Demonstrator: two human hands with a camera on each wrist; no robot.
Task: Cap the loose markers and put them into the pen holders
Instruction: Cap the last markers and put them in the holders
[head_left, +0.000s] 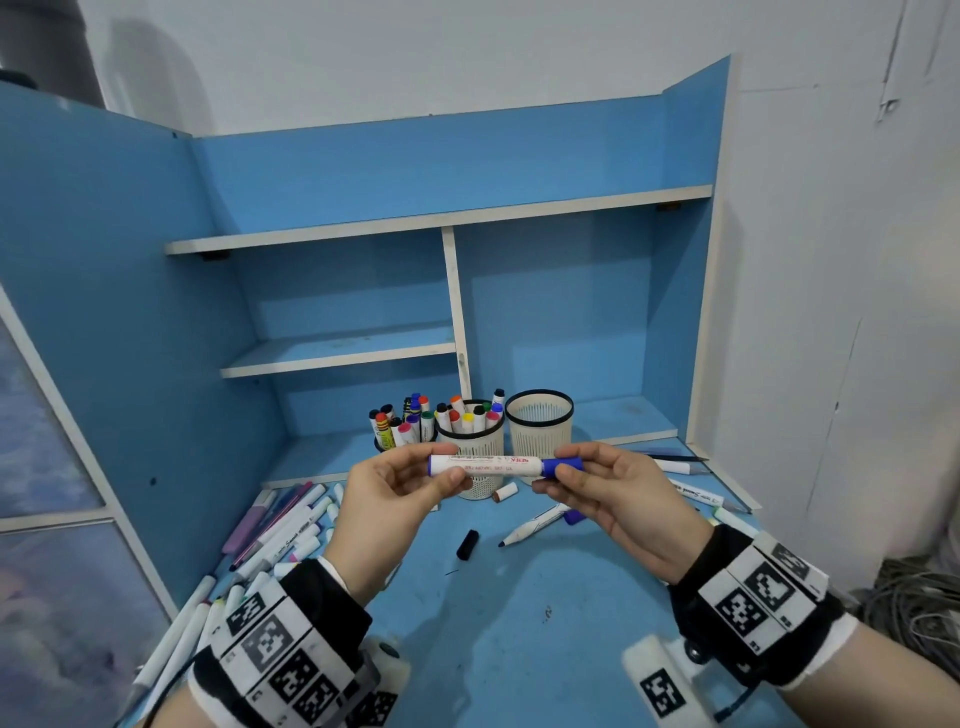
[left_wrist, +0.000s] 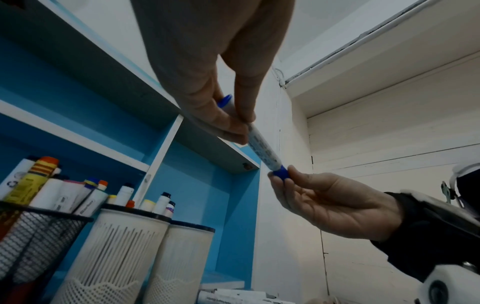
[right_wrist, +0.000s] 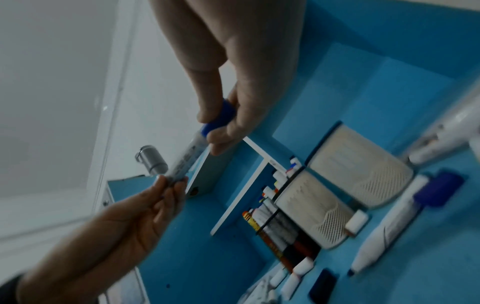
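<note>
A white marker (head_left: 491, 465) is held level above the blue desk (head_left: 519, 623), in front of the pen holders. My left hand (head_left: 415, 475) pinches its barrel near the blue tail end. My right hand (head_left: 563, 475) pinches the blue cap (head_left: 563, 465) that sits on the marker's other end; the same cap (left_wrist: 280, 173) (right_wrist: 218, 119) shows in both wrist views. Behind stand a black mesh holder (head_left: 387, 441) full of markers, a white holder (head_left: 470, 441) with several capped markers, and a white holder (head_left: 540, 423) with nothing showing inside.
An uncapped marker (head_left: 535, 525), a black cap (head_left: 467, 544) and a short white piece (head_left: 505, 491) lie on the desk under my hands. Several loose markers (head_left: 280, 530) lie at the left, others (head_left: 696, 493) at the right. Shelves rise behind the holders.
</note>
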